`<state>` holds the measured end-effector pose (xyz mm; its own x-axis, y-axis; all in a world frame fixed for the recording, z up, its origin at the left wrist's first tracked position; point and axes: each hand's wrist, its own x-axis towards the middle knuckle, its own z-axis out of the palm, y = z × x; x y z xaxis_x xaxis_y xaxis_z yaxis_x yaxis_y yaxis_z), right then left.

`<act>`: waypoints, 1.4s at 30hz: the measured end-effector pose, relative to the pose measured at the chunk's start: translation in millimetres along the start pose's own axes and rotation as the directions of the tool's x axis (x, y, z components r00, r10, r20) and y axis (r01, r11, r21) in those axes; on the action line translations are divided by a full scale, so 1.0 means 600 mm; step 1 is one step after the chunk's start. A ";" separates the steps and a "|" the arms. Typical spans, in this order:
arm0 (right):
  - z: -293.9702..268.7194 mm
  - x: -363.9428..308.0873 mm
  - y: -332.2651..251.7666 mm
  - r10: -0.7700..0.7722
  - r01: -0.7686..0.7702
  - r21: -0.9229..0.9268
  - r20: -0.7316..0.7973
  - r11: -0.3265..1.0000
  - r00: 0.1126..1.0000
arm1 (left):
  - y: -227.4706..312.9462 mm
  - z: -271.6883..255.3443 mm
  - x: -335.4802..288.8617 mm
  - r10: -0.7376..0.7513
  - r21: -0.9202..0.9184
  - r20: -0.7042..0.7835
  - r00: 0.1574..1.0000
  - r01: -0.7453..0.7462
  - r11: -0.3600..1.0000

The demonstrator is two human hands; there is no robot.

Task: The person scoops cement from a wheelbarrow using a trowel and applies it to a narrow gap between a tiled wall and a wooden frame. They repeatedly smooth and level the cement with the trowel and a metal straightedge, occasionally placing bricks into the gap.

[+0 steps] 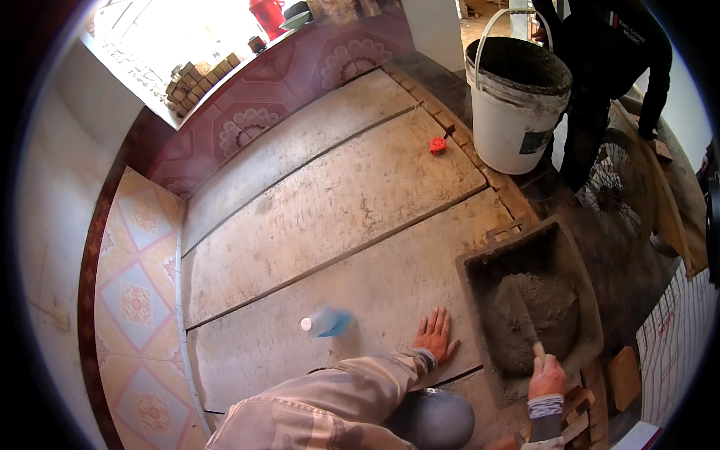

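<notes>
My right hand (548, 376) is closed round the handle of a trowel (524, 319). The trowel's blade lies in wet grey mortar (551, 300), which fills part of a dark rectangular tub (469, 289). To the left of the tub, my left hand (435, 335) rests flat on a concrete slab (262, 352), fingers spread and holding nothing. A clear bottle (328, 322) with a white cap and blue liquid lies on the same slab, left of that hand. My grey knee (433, 420) shows below the left hand.
Beyond the tub stands a white bucket (510, 127) with a raised handle. A person in dark clothes (611, 67) is beside it, near a spoked wheel (611, 180). A small red object (437, 145) lies on the slabs. Loose bricks (576, 420) sit by the tub; tiled walls (142, 300) border the slabs.
</notes>
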<state>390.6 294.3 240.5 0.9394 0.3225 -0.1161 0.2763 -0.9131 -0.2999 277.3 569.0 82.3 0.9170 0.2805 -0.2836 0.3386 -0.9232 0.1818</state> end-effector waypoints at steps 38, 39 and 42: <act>0.052 0.057 0.060 -0.002 -0.433 0.634 0.566 0.641 0.825 | 0.005 0.053 0.034 0.139 -0.058 -0.235 0.962 -0.156 0.986; 0.037 0.061 0.046 0.026 -0.478 0.568 0.626 0.670 0.779 | -0.009 0.062 0.035 0.165 -0.043 -0.299 0.940 -0.186 0.982; 0.022 0.011 0.064 -0.040 -0.391 0.689 0.520 0.610 0.853 | -0.013 0.072 0.036 0.152 0.080 -0.243 0.958 -0.137 0.987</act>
<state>404.5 264.8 215.6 0.6848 0.4418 -0.5795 -0.3385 -0.5114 -0.7899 285.7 570.8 34.1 0.9813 0.1919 -0.0153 0.1921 -0.9710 0.1426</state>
